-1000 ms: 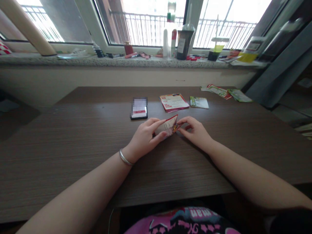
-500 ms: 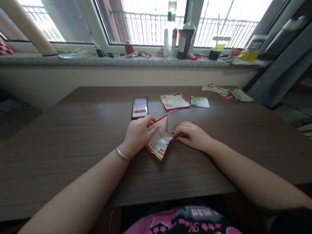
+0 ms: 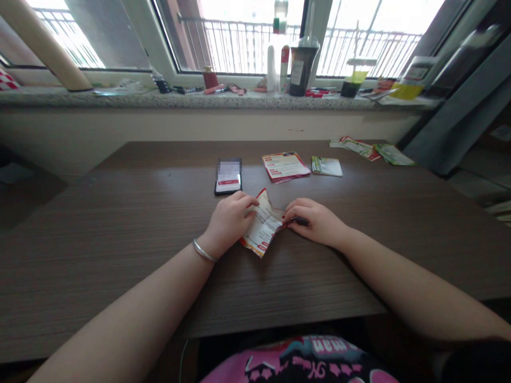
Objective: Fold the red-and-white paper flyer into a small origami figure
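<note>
Between my hands is a printed paper leaflet point(image 3: 261, 230), white with red and orange edges, creased and bent. My left hand point(image 3: 231, 219), with a silver bangle at the wrist, grips its left side between thumb and fingers. The right edge is pinched in my right hand point(image 3: 313, 221), where the paper narrows to a crumpled fold. Some dark part shows under the right fingers; I cannot make out what it is. A phone point(image 3: 229, 183) with a lit screen lies just beyond my left hand.
Past my hands lie a stack of red-edged leaflets point(image 3: 285, 166) and a small green-and-white stack point(image 3: 327, 166). More printed papers point(image 3: 361, 149) are at the far right of the brown table point(image 3: 120, 223). Bottles and a dark cup point(image 3: 298, 69) stand on the windowsill point(image 3: 239, 101).
The leaflet has bent further: its upper corner has shifted left and the sheet looks more crumpled. My left fingers have curled closer over it. My right hand has barely moved.
</note>
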A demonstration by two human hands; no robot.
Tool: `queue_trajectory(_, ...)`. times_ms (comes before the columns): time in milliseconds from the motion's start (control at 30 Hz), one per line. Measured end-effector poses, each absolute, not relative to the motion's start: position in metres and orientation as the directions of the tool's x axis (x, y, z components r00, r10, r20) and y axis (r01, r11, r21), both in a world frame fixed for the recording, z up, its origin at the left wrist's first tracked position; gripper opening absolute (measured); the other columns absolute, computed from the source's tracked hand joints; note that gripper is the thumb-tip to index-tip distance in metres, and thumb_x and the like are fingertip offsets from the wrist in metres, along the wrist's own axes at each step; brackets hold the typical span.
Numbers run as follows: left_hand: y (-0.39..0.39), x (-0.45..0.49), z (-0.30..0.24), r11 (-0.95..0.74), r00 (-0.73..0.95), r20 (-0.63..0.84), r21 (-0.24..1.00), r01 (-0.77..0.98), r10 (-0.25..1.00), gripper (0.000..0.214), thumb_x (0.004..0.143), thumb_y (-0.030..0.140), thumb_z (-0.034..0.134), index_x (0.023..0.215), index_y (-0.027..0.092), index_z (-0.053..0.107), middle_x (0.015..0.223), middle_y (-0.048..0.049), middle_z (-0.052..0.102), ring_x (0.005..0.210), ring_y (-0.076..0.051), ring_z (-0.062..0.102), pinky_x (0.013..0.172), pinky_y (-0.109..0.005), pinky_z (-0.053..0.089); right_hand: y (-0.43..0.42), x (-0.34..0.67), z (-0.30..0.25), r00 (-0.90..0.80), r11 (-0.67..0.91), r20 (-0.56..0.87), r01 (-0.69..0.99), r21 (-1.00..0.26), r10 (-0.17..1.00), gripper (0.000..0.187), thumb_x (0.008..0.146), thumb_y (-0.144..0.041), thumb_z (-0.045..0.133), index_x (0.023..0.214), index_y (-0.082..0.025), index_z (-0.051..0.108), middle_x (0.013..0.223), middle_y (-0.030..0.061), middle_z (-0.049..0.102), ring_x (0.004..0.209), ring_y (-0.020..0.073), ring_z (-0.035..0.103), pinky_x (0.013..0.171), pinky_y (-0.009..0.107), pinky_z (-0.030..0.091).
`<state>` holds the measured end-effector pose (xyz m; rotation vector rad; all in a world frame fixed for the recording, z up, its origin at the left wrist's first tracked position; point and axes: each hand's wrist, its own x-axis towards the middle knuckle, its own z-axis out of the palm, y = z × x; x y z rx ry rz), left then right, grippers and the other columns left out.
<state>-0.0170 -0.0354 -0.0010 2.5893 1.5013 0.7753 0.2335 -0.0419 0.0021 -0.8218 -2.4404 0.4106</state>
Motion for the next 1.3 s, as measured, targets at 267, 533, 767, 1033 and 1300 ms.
queue_trajectory(267, -0.032, -0.017, -0.005, -0.572, 0.41, 0.426, 0.385, 0.724, 0.806, 0.018, 0.077, 0.006, 0.05, 0.088, 0.019, 0.057, 0.093, -0.005, 0.058, 0.088, -0.02, 0.057, 0.081, -0.035, 0.05, -0.041, 0.233, -0.001, -0.604, 0.75, 0.453, 0.453, -0.482, 0.656, 0.021, 0.079, -0.009, 0.059, 0.094, -0.023, 0.063, 0.104, 0.0057, 0.063, 0.098, 0.0183, 0.06, 0.089, 0.036, 0.051)
queue_trajectory(533, -0.033, -0.017, -0.005, -0.613, 0.453, 0.418, 0.453, 0.647, 0.788, 0.02, 0.072, 0.001, 0.049, 0.08, 0.019, 0.055, 0.092, -0.0045, 0.055, 0.089, -0.019, 0.055, 0.082, -0.035, 0.049, -0.037, 0.234, -0.003, -0.564, 0.702, 0.422, 0.514, -0.493, 0.709, 0.023, 0.076, -0.004, 0.056, 0.088, -0.022, 0.063, 0.101, 0.0052, 0.066, 0.095, 0.018, 0.061, 0.088, 0.036, 0.051)
queue_trajectory(767, -0.035, -0.014, -0.004, -0.628, 0.453, 0.438, 0.477, 0.615, 0.777, 0.026, 0.074, 0.004, 0.052, 0.095, 0.02, 0.054, 0.1, -0.0042, 0.057, 0.097, -0.019, 0.055, 0.088, -0.035, 0.049, -0.031, 0.237, -0.008, -0.527, 0.663, 0.405, 0.563, -0.492, 0.748, 0.022, 0.076, -0.005, 0.057, 0.087, -0.023, 0.063, 0.097, 0.0031, 0.069, 0.094, 0.0194, 0.063, 0.089, 0.04, 0.049)
queue_trajectory(1033, -0.039, -0.013, 0.002, -0.673, 0.499, 0.454, 0.454, 0.583, 0.738, 0.032, 0.08, 0.009, 0.055, 0.11, 0.018, 0.059, 0.111, -0.0065, 0.064, 0.105, -0.02, 0.059, 0.095, -0.038, 0.048, -0.029, 0.24, -0.01, -0.455, 0.578, 0.356, 0.64, -0.506, 0.816, 0.019, 0.078, -0.01, 0.058, 0.092, -0.021, 0.065, 0.096, 0.0047, 0.069, 0.093, 0.0207, 0.062, 0.086, 0.039, 0.049)
queue_trajectory(1300, -0.039, -0.017, 0.001, -0.656, 0.577, 0.32, 0.458, 0.601, 0.752, 0.062, 0.076, 0.04, 0.073, 0.131, 0.02, 0.052, 0.128, -0.0118, 0.06, 0.116, -0.027, 0.056, 0.099, -0.045, 0.045, -0.026, 0.243, -0.014, -0.41, 0.536, 0.345, 0.657, -0.531, 0.844, 0.022, 0.077, -0.01, 0.059, 0.094, -0.022, 0.067, 0.095, 0.0038, 0.07, 0.089, 0.0201, 0.063, 0.081, 0.036, 0.05)
